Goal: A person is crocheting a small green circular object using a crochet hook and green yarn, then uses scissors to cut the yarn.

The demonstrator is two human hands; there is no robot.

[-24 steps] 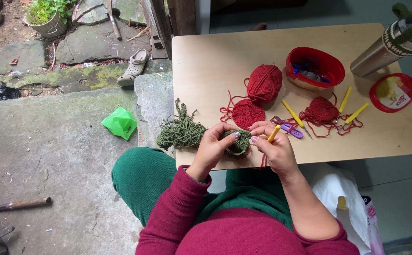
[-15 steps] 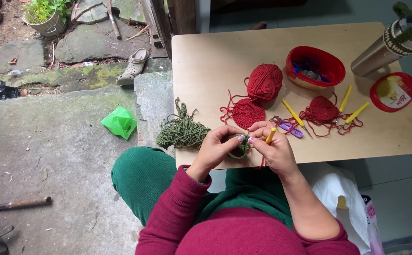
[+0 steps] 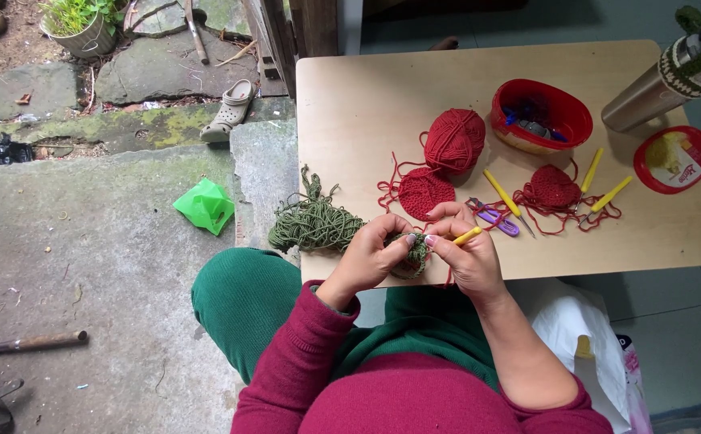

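The green crochet piece [image 3: 411, 255] is small, round and olive, held at the near edge of the wooden table [image 3: 366, 96], so little looks worked and most of the loose green yarn pile [image 3: 314, 225] beside it is unused. The left hand [image 3: 370, 257] has its fingers curled closed around the piece. The right hand [image 3: 467, 257] pinches a yellow-handled crochet hook [image 3: 467, 235] against it.

pale wooden table [image 3: 366, 88], mossy stone paving [image 3: 85, 225], grey tiled floor [image 3: 680, 345], daylight
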